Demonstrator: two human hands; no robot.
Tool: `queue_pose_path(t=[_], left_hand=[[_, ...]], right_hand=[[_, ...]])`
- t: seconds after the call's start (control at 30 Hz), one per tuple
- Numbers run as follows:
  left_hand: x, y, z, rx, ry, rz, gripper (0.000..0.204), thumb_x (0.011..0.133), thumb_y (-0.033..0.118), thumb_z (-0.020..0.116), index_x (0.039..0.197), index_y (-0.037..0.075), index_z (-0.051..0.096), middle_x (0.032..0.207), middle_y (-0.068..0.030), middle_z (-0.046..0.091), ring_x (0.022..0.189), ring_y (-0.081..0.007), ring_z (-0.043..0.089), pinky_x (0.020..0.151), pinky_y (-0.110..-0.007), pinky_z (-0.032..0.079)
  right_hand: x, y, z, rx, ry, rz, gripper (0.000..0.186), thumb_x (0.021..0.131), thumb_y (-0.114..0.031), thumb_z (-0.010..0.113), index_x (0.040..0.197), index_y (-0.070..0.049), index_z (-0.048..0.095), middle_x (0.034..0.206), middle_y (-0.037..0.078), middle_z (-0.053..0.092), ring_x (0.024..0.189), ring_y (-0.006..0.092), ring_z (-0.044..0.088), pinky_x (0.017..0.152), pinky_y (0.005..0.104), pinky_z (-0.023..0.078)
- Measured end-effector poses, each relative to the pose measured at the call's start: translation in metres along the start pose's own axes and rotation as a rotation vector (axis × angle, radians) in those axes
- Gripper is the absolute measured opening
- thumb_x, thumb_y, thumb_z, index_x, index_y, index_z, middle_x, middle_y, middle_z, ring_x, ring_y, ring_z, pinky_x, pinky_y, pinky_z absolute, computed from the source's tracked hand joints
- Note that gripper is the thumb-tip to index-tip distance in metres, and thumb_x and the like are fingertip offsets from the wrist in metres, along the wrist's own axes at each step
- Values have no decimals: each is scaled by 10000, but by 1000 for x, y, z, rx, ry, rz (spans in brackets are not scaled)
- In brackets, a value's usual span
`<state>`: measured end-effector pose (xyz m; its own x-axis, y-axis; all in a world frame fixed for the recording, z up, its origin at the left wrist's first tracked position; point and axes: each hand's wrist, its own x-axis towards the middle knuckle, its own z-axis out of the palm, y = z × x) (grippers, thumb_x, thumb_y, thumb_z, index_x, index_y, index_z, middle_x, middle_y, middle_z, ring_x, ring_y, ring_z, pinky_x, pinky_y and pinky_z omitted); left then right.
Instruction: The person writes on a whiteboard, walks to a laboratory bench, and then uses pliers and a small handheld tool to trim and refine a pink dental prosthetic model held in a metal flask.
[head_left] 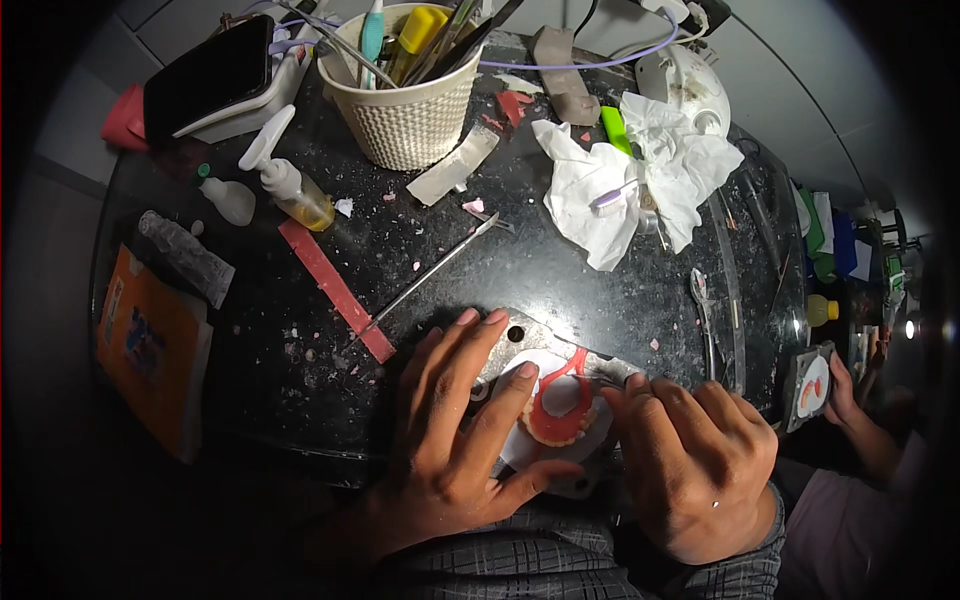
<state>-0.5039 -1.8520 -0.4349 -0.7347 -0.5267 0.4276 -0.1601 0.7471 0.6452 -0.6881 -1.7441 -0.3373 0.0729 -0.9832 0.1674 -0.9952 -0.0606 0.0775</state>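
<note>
Near the table's front edge lies a metal flask half (540, 330) filled with white plaster (518, 445). Set in the plaster is a denture (552, 425) of red-pink wax with a curved row of cream teeth, and a red wax strip runs off its far side. My left hand (450, 430) rests on the flask's left side with its fingers spread, the index fingertip on the plaster beside the wax. Closed in a pinch, my right hand (695, 470) holds a thin metal tool (597, 378) whose tip reaches the wax's far right side. The tool's handle is mostly hidden by the fingers.
Ahead lie a metal hand tool (430, 275) and a red wax strip (335, 290). Farther back stand a pump bottle (290, 185), a woven tool cup (405, 120) and crumpled tissues (590, 190). At right, another person's hand (850, 395) holds a similar flask half (808, 388).
</note>
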Motion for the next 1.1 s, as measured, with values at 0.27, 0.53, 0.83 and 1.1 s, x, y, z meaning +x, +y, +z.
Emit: queue_pose_path(t=[0.27, 0.53, 0.83, 1.1], left_hand=[[2, 0, -2, -5, -20, 7, 709, 892, 525, 798, 1251, -67, 647, 1456, -359, 513, 1338, -512, 545, 1086, -615, 469], [1, 2, 4, -107, 43, 7, 742, 818, 452, 887, 1245, -105, 648, 1445, -368, 512, 1312, -515, 574, 1073, -568, 527], [2, 3, 3, -96, 45, -1, 739, 822, 487, 873, 1225, -95, 661, 1424, -352, 530, 1307, -498, 583, 1073, -555, 530], [2, 3, 3, -79, 52, 4, 733, 823, 485, 871, 1229, -89, 663, 1409, -346, 542, 1301, -497, 586, 1069, -562, 530]], right_hand=[[3, -3, 1, -27, -15, -5, 246, 784, -178, 725, 910, 29, 685, 830, 100, 677, 606, 165, 594, 489, 294, 418], [5, -5, -2, -19, -65, -17, 463, 852, -436, 737, 932, 17, 687, 843, 96, 680, 603, 177, 589, 502, 293, 427], [0, 9, -13, 45, 41, 182, 194, 815, -124, 843, 876, -4, 703, 748, 65, 649, 578, 186, 582, 488, 337, 441], [0, 3, 7, 23, 82, 94, 145, 822, -132, 810, 831, -52, 689, 704, 13, 565, 586, 156, 543, 491, 314, 389]])
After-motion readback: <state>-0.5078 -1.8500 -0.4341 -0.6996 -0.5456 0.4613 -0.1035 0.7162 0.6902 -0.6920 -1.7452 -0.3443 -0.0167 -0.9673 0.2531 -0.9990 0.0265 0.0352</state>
